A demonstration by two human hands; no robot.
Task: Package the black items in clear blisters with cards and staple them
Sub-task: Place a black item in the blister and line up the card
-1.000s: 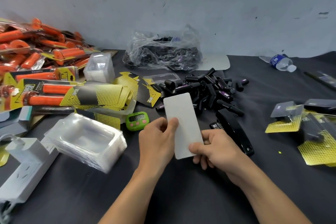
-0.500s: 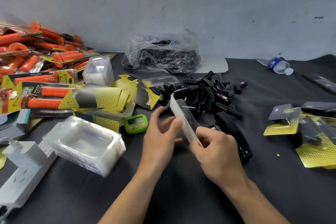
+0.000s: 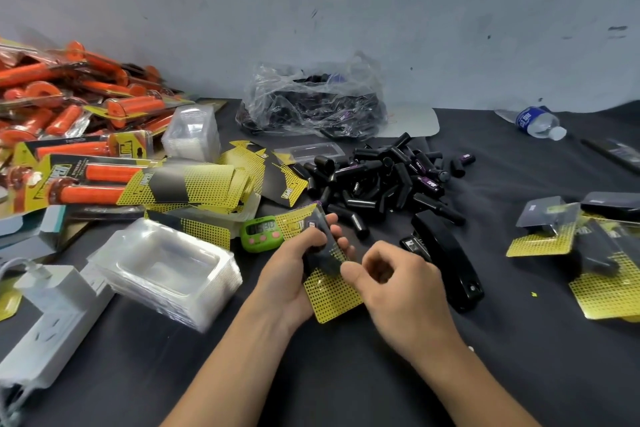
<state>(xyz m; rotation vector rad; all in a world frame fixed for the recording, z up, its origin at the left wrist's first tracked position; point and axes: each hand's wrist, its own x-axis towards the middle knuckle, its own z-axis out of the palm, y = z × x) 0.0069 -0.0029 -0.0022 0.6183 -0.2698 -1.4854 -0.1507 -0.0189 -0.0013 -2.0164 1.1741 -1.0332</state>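
left hand [image 3: 294, 265] grips card [image 3: 334, 293] | right hand [image 3: 394, 276] pinches card edge

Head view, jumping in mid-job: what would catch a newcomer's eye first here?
Centre front, the left hand grips a yellow dotted card pack holding a black item, with the right hand curled beside it. Just behind lies a heap of loose black cylinders. At far left there is a bright pile of orange packaged grips.

The dark table [image 3: 346, 374] bears a stapler [image 3: 446, 256] just right of the right hand [image 3: 398, 291]. A blister stack [image 3: 166, 270] lies left of the left hand [image 3: 294, 274], with black items [image 3: 381, 177] beyond both.
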